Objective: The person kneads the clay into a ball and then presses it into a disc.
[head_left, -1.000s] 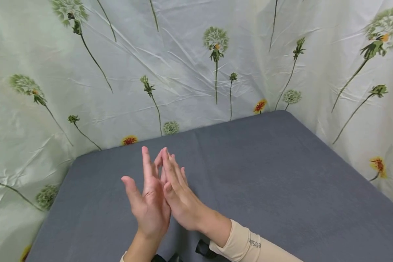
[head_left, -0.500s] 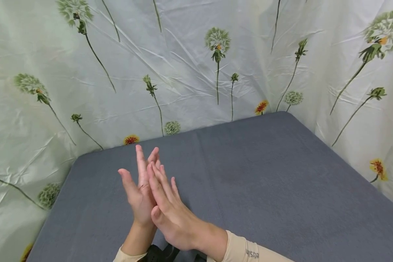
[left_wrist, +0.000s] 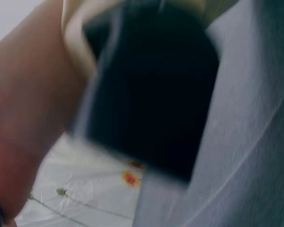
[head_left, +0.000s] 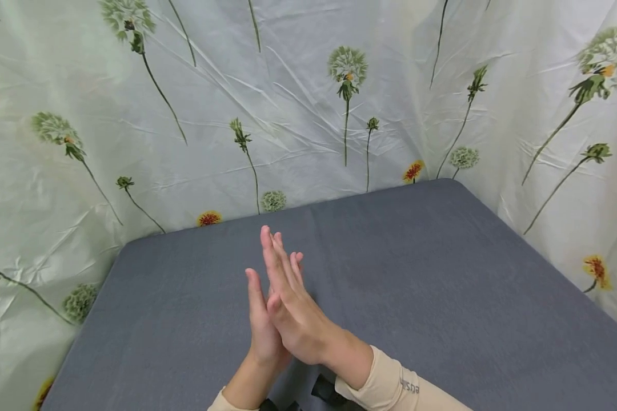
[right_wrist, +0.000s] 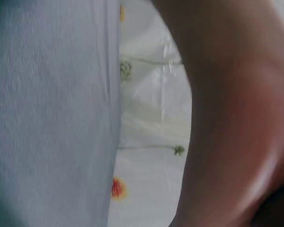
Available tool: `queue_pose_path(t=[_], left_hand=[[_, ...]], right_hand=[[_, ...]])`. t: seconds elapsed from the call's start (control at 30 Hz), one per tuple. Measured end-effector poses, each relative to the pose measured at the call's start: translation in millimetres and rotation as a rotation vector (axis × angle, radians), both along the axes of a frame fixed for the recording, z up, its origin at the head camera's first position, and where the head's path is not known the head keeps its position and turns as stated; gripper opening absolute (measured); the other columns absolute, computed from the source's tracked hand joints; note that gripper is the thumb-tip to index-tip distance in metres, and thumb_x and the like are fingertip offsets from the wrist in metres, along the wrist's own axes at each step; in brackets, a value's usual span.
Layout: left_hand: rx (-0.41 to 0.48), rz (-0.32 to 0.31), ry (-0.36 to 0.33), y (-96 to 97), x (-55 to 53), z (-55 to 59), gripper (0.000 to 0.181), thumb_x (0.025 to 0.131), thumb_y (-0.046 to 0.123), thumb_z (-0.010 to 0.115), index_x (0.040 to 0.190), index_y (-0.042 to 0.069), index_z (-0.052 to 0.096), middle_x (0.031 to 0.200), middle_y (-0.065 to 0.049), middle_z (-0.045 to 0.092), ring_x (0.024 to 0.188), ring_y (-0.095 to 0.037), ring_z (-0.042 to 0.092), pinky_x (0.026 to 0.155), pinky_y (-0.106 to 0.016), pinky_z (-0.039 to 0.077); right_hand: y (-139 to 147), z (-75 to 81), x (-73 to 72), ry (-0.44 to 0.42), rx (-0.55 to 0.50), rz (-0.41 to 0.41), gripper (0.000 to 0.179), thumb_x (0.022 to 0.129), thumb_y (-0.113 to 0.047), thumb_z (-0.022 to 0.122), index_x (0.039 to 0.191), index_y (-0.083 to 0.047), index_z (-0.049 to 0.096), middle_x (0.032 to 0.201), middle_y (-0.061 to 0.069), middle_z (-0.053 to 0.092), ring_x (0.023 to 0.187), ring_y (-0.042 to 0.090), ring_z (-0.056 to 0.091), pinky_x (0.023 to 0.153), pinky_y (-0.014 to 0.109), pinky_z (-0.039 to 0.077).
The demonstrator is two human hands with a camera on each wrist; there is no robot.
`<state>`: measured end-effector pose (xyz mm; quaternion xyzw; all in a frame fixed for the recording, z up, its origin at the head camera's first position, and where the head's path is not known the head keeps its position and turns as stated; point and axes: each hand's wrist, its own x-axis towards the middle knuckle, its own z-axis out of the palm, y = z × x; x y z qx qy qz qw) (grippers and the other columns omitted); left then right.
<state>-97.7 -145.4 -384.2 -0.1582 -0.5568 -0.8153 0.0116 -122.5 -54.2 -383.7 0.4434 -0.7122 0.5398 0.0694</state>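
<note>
In the head view both hands stand palm to palm above the table, fingers pointing up and away. My right hand point(head_left: 298, 319) is nearer the camera and covers most of the left one; its fingers are straight. Behind it, my left hand point(head_left: 264, 331) shows its upright thumb and the side of its palm, while its other fingers are largely hidden. Neither hand holds an object. The left wrist view has a large dark block point(left_wrist: 151, 90), blurred, beside a beige sleeve. Part of a hand point(right_wrist: 241, 109) fills the right side of the right wrist view.
A grey cloth-covered table point(head_left: 416, 274) spreads under the hands. Behind it and along its sides hangs a white curtain point(head_left: 298, 85) printed with dandelions and orange flowers. Black wrist-worn devices point(head_left: 325, 389) show below the hands, next to beige sleeves point(head_left: 391, 382).
The hands have slid against each other: the right moved down and left over the left palm, then both shifted right. The left palm, visible before, is now mostly covered.
</note>
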Motion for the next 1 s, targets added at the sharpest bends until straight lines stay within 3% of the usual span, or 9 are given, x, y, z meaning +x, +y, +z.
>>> queue_pose_path(t=[0.03, 0.17, 0.23, 0.43, 0.6, 0.73, 0.83, 1.0], left_hand=[[0.000, -0.031, 0.016, 4.1, 1.3, 1.2, 0.070, 0.104, 0.078, -0.002, 0.168, 0.051, -0.012, 0.177, 0.025, -0.018, 0.169, -0.025, -0.016, 0.132, -0.058, -0.020], [0.035, -0.060, 0.033, 6.4, 2.5, 4.5, 0.071, 0.104, 0.077, -0.004, 0.169, 0.049, -0.010, 0.177, 0.029, -0.013, 0.168, -0.012, -0.016, 0.132, -0.057, -0.020], [0.055, -0.064, 0.017, 5.1, 4.1, 6.2, 0.075, 0.101, 0.079, -0.005, 0.169, 0.047, -0.015, 0.178, 0.026, -0.009, 0.167, -0.008, -0.015, 0.133, -0.055, -0.019], [0.024, 0.077, 0.019, -6.9, 7.6, 14.8, 0.080, 0.098, 0.084, -0.005, 0.167, 0.047, -0.020, 0.179, 0.002, 0.006, 0.170, -0.015, -0.001, 0.134, -0.058, -0.011], [0.018, 0.195, 0.021, -17.3, 7.0, 18.8, 0.079, 0.096, 0.088, -0.002, 0.167, 0.055, -0.009, 0.178, 0.003, 0.008, 0.169, -0.019, 0.005, 0.136, -0.058, -0.004], [0.067, 0.270, 0.058, -22.7, 3.3, 18.1, 0.080, 0.098, 0.088, 0.007, 0.169, 0.052, -0.003, 0.178, -0.001, 0.008, 0.169, -0.020, 0.002, 0.137, -0.055, -0.003], [0.100, 0.301, 0.077, -26.6, -0.2, 18.0, 0.081, 0.098, 0.088, 0.010, 0.169, 0.050, -0.001, 0.177, -0.003, 0.010, 0.168, -0.017, -0.004, 0.137, -0.054, -0.006], [0.087, 0.285, 0.057, -28.7, -4.4, 17.5, 0.084, 0.098, 0.088, 0.005, 0.170, 0.047, -0.006, 0.178, -0.004, 0.012, 0.168, -0.014, -0.006, 0.136, -0.048, -0.010]], right_hand=[[1.5, -0.3, -2.9, -0.003, -0.005, -0.012, 0.085, 0.106, -0.072, -0.007, 0.173, -0.021, -0.012, 0.183, -0.003, -0.010, 0.170, 0.027, -0.006, 0.129, 0.076, 0.000], [5.5, -3.2, -13.6, -0.022, -0.022, -0.054, 0.086, 0.106, -0.074, -0.004, 0.173, -0.020, -0.011, 0.183, -0.004, -0.009, 0.170, 0.027, -0.008, 0.130, 0.074, -0.004], [6.3, -5.4, -16.9, -0.050, -0.029, -0.071, 0.086, 0.106, -0.075, -0.003, 0.173, -0.022, -0.011, 0.183, -0.004, -0.009, 0.170, 0.026, -0.009, 0.130, 0.072, -0.007], [0.7, -13.8, -13.4, -0.149, 0.018, -0.050, 0.085, 0.104, -0.077, -0.005, 0.173, -0.028, -0.014, 0.182, -0.005, -0.011, 0.169, 0.027, -0.013, 0.129, 0.074, -0.009], [-7.8, -18.6, -0.4, -0.158, 0.072, 0.003, 0.082, 0.105, -0.074, -0.008, 0.172, -0.027, -0.015, 0.182, -0.006, -0.013, 0.169, 0.028, -0.013, 0.128, 0.078, -0.004], [-12.6, -19.8, 10.2, -0.147, 0.108, 0.028, 0.081, 0.105, -0.072, -0.011, 0.172, -0.027, -0.016, 0.182, -0.005, -0.014, 0.170, 0.028, -0.012, 0.128, 0.078, -0.001], [-15.1, -19.3, 16.8, -0.135, 0.139, 0.046, 0.082, 0.103, -0.072, -0.014, 0.172, -0.026, -0.017, 0.182, -0.004, -0.015, 0.169, 0.028, -0.013, 0.128, 0.078, 0.001], [-15.0, -15.7, 23.7, -0.093, 0.124, 0.051, 0.084, 0.103, -0.070, -0.017, 0.172, -0.022, -0.016, 0.182, -0.003, -0.014, 0.170, 0.027, -0.013, 0.128, 0.078, 0.003]])
